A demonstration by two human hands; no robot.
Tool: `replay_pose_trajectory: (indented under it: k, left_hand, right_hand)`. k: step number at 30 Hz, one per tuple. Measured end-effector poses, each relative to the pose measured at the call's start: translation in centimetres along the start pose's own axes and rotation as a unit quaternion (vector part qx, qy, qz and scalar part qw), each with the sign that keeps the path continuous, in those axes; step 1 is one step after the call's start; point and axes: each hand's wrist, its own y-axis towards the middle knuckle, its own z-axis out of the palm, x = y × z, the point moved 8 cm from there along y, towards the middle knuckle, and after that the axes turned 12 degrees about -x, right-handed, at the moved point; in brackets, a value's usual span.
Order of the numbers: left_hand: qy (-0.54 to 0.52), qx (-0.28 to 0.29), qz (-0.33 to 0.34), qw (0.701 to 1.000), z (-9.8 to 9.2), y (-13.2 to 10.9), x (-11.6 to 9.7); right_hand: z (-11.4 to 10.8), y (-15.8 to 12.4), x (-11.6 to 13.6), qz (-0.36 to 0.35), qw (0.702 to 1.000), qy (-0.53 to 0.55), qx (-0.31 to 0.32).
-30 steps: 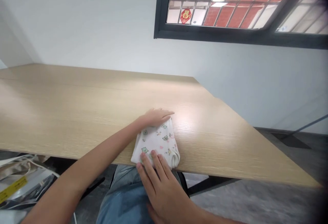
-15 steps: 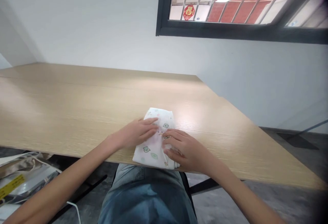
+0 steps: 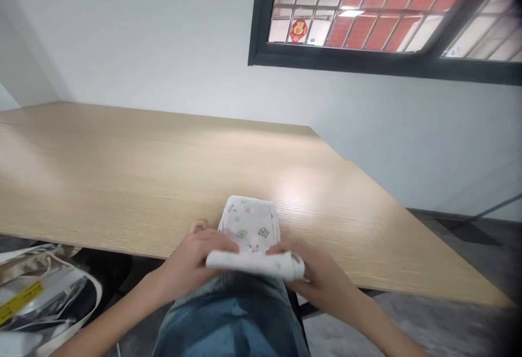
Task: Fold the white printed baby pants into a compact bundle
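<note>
A white cloth with small green and pink cartoon prints (image 3: 249, 226) lies folded on the wooden table (image 3: 122, 172), right at its near edge. My left hand (image 3: 196, 253) grips the cloth's near end from the left. My right hand (image 3: 314, 272) holds the same end from the right. Between them that end is lifted and doubled into a white folded band (image 3: 255, 264). My fingers are partly hidden behind this band.
Below the table edge are my lap in blue jeans (image 3: 228, 324) and a crumpled silver bag with a yellow label (image 3: 36, 291) at lower left. A barred window (image 3: 367, 14) is set in the white wall above the far table edge.
My hands have moved from pressing on top of the cloth to its near end, which is now lifted and folded over. The cloth sits closer to the table's near edge.
</note>
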Motion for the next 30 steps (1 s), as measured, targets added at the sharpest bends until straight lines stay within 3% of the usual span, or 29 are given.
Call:
replay_pose_trajectory:
  k: [3, 5, 7, 10, 13, 16, 18, 21, 25, 27, 30]
  left_hand:
    - [-0.038, -0.068, -0.148, 0.986, -0.2, 2.5, 2.2]
    - [-0.032, -0.121, -0.217, 0.968, 0.0, 3.4, 3.5]
    - [0.0, -0.181, -0.241, 0.953, 0.0, 3.7, 4.1]
    - [0.082, -0.239, -0.194, 0.948, 0.2, 3.8, 3.0]
    - [0.204, -0.216, -0.093, 0.95, 1.2, 4.4, 0.8]
    - [0.288, -0.153, -0.049, 0.944, 2.2, 4.7, 0.3]
    - [0.292, -0.114, -0.054, 0.948, 2.3, 4.2, 1.2]
    - [0.243, -0.077, -0.073, 0.964, 1.6, 2.2, 3.0]
    - [0.167, -0.12, -0.162, 0.965, -1.1, 0.4, 4.8]
    - [0.156, -0.149, -0.186, 0.959, -2.0, 1.5, 4.8]
    - [0.167, -0.126, -0.122, 0.97, -1.6, 6.0, 3.2]
  right_hand:
    - [-1.0, 2.5, -2.3, 0.126, 0.989, 0.008, -0.083]
    - [-1.0, 3.9, -3.4, 0.167, 0.98, 0.002, -0.111]
    - [-0.6, 5.1, -4.0, 0.173, 0.977, -0.019, -0.121]
    - [-0.3, 6.0, -3.0, 0.105, 0.974, -0.109, -0.169]
    - [0.7, 6.1, -0.5, 0.0, 0.954, -0.222, -0.203]
    - [2.6, 5.7, -0.2, -0.032, 0.952, -0.263, -0.151]
    - [2.6, 4.9, -1.6, 0.0, 0.961, -0.247, -0.121]
    - [0.3, 2.6, -4.4, 0.08, 0.971, -0.197, -0.113]
    - [-4.1, -1.0, -4.9, 0.16, 0.952, -0.151, -0.212]
    - [-4.2, -2.0, -3.1, 0.158, 0.947, -0.123, -0.251]
    - [-1.3, -1.7, 0.6, 0.109, 0.964, -0.08, -0.23]
